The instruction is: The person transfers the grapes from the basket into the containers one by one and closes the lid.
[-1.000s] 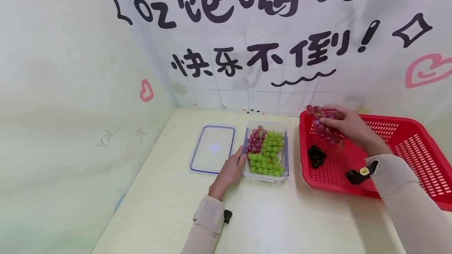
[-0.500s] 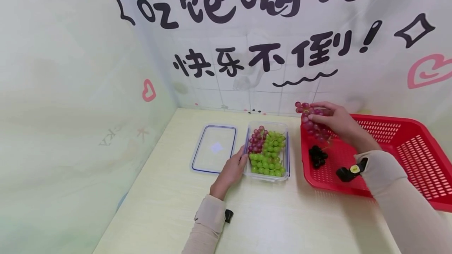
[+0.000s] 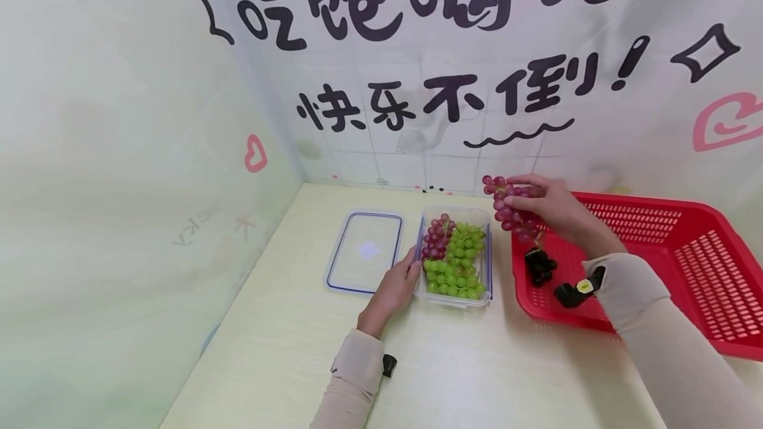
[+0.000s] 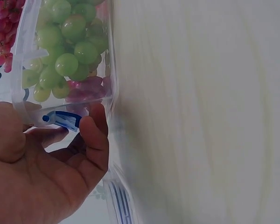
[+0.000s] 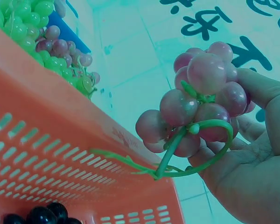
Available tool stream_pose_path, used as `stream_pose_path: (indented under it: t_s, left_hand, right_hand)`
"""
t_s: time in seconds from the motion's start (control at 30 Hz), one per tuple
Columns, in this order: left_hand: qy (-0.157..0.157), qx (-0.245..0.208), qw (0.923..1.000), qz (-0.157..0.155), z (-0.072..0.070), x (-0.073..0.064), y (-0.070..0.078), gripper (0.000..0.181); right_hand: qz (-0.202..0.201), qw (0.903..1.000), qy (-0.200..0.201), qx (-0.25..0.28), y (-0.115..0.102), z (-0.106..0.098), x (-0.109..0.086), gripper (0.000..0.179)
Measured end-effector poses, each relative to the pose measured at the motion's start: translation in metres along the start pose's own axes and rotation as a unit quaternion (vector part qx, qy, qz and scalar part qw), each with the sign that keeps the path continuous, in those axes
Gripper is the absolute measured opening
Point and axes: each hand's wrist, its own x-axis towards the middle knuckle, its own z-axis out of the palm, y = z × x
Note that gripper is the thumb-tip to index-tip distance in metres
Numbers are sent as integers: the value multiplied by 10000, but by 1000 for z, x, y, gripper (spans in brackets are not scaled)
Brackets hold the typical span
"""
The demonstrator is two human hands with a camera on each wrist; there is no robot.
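Note:
My right hand grips a bunch of red grapes above the left rim of the red basket. In the right wrist view, a curly green stem hangs from the bunch, close to the basket wall. Curled at the left side of a clear plastic food container, my left hand holds it by its blue-edged latch. Inside the container lie green grapes at the front and right, and red grapes at the back left.
A clear lid with a blue seal lies flat on the table, left of the container. Black grapes rest in the basket's left end. A printed wall sheet stands along the back.
My right hand has carried the red grapes leftward, from over the basket to its left rim. My left hand keeps its place at the container.

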Motion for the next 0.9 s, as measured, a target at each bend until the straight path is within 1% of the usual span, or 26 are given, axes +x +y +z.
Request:
stream_pose_path:
  t_s: [0.17,0.5,0.7,0.9]
  left_hand:
    - [-21,-41,10000,7,1,1,0,56]
    - [25,43,9999,93,1,1,0,55]
    - [106,96,9998,141,1,0,0,54]
    - [124,114,9997,159,0,-1,0,54]
  right_hand:
    - [171,9997,-94,166,-3,9,2,63]
    - [339,9980,-265,461,-2,21,8,61]
    - [221,9988,-305,299,-6,29,11,65]
    - [306,9988,-305,224,-10,37,15,66]
